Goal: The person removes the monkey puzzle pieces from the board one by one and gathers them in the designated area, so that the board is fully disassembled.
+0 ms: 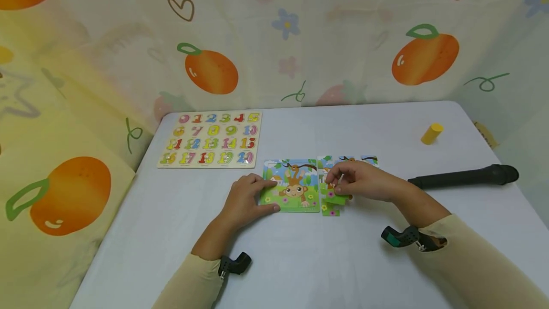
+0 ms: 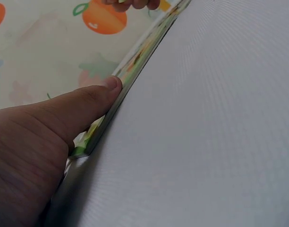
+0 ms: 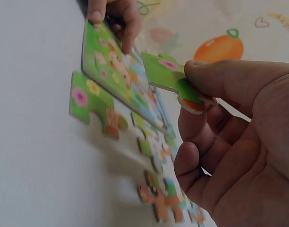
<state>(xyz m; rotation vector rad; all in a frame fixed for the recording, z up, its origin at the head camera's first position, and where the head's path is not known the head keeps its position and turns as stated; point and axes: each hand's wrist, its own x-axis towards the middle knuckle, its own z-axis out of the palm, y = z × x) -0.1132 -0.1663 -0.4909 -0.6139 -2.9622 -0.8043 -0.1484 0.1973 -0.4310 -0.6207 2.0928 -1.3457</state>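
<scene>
A jigsaw board point(image 1: 295, 175) with a monkey on green grass lies on the table. My left hand point(image 1: 245, 200) rests at its left side, index finger and thumb extended onto it. In the left wrist view the thumb point(image 2: 99, 97) presses on the board's edge. My right hand point(image 1: 371, 181) pinches a green puzzle piece point(image 3: 163, 73) with a pink flower between thumb and curled fingers, raised above the table; whether a second piece sits behind it, I cannot tell. Below are several loose puzzle pieces point(image 3: 92, 97) right of the board, partly hidden by that hand in the head view.
A wooden number board point(image 1: 210, 139) lies at the back left. On the right are a black microphone point(image 1: 465, 176) and a yellow cylinder point(image 1: 432, 133). A printed curtain point(image 1: 300, 61) hangs behind the white table point(image 1: 300, 261).
</scene>
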